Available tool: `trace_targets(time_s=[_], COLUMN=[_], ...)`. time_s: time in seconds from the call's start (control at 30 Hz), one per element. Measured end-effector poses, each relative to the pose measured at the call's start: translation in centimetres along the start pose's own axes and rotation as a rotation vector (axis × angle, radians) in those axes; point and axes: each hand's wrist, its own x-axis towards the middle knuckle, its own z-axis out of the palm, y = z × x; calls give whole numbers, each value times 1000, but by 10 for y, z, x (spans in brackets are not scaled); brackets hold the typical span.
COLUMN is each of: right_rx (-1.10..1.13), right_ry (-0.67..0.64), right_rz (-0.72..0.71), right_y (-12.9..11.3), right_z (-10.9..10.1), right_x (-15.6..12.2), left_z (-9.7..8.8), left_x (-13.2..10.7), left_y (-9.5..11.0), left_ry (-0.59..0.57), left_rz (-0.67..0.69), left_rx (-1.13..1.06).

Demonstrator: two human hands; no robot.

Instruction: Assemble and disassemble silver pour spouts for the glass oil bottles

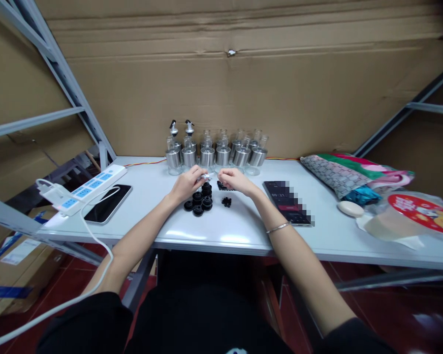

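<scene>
My left hand [189, 183] is closed in a pinch around a small silvery part [205, 177], whose exact kind I cannot make out. Close to its right, my right hand [236, 180] has its fingers curled together; whatever they hold is hidden. Below the left hand stands a cluster of black ringed stoppers [198, 197]. Small black pieces [226, 202] lie beneath the right hand, with more partly under its fingers. Behind both hands are rows of glass bottles with metal sleeves [223, 156]. Two bottles at the left end carry silver-and-black pourer tops [189, 128].
On the left lie a white power strip [92, 189] and a phone [109, 204], with a white cable crossing my left forearm. To the right are another phone [288, 202], a patterned bag [339, 172], a white oval object [350, 209] and a red-lidded tub [391, 228]. Cardboard [243, 88] backs the table.
</scene>
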Motion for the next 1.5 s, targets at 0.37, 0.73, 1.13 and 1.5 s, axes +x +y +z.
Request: trace_targets(time_s=[0.37,0.73,1.13,1.5], right_rx=[-285,-366,-386,-374], right_ry=[-208,-307,-334,-372], right_rz=[213,408,386,377], right_y=[4,7,12,15], right_z=[-20,-21,-22,-27], right_x=[-5,-9,-10,-9], left_z=[-1,1,-1,1], left_x=[-1,-2,-2,-2], left_y=[0,-3,0,-2], left_ry=[9,-3,-16,-10], left_rz=[-25,-40,-36,-23], left_rx=[-40,-43,-52,-48])
